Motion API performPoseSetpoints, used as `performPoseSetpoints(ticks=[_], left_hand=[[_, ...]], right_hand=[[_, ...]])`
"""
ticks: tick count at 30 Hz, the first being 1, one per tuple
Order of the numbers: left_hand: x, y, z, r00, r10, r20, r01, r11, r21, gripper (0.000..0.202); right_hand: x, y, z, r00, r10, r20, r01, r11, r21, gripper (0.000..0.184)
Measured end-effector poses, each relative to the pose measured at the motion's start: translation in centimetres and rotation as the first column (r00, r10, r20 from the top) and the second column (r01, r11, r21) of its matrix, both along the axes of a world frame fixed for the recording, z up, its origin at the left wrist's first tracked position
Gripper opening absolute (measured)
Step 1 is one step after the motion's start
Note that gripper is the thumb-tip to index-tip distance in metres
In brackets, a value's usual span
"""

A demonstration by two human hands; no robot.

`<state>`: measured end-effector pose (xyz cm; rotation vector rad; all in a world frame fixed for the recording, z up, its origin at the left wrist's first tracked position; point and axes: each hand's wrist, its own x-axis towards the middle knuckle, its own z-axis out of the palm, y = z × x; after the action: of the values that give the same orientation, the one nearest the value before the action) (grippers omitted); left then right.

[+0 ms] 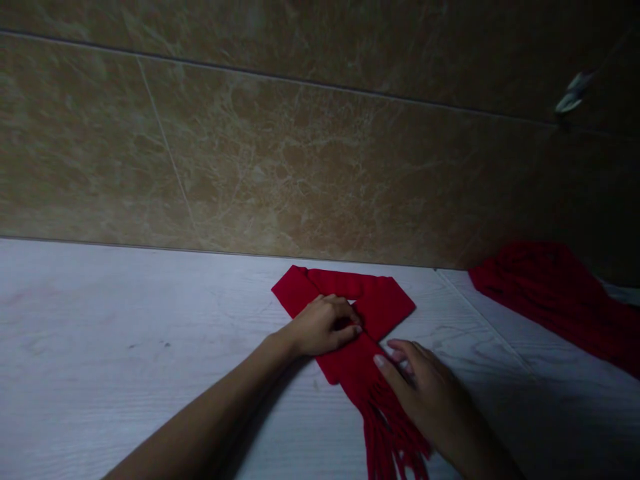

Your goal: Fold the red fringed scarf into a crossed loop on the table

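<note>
White wood-grain surface [125, 340] left of and beneath left hand [325, 325]; brown marbled tile wall [280, 160] beyond. Right of right hand [430, 393], bunched red cloth [545, 300]; beyond it, small pale object [574, 95], blurred. Flat red fabric scarf [347, 360] under left hand: looped beyond it with angular corners, crossing partly covered, fringe running down beside right hand. Left fingers curled on scarf, cannot tell if pinching; right thumb and fingers parted at scarf's edge.
</note>
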<state>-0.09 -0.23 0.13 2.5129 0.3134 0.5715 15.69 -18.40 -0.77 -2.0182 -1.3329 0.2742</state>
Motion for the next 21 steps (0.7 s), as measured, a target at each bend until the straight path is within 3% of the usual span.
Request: performPoseSetpoints(ticks=[3,7,11,15,18,21], left_hand=[[0.0,0.0,0.0,1.000,-0.003,-0.005,0.003,1.000,0.007,0.018],[-0.1,0.1,-0.1,1.000,-0.004,-0.014,0.004,1.000,0.028,0.021],[-0.3,-0.1,0.3,0.999,0.010,-0.046,-0.008,0.999,0.033,0.026],[-1.0,-1.1,1.8,1.000,-0.022,-0.016,0.022,1.000,0.006,0.038],[-1.5,-1.8,2.9,0.992,-0.127,0.003,0.127,0.989,-0.081,0.077],[-1.6,-2.2,2.7,0.978,-0.204,-0.050,0.196,0.972,-0.128,0.120]], right_hand=[[-1.0,2.0,0.2,0.998,0.049,0.027,-0.047,0.997,-0.066,0.035],[-1.5,3.3,0.5,0.967,0.077,-0.244,-0.089,0.995,-0.040,0.035],[-0.8,3.4,1.3,0.776,0.141,-0.615,-0.150,0.988,0.039,0.056],[-0.3,2.9,2.0,0.598,0.125,-0.792,-0.122,0.990,0.064,0.074],[-0.1,2.7,2.4,0.518,0.105,-0.849,-0.052,0.994,0.091,0.075],[0.1,2.9,3.0,0.416,0.131,-0.900,-0.025,0.991,0.133,0.070]])
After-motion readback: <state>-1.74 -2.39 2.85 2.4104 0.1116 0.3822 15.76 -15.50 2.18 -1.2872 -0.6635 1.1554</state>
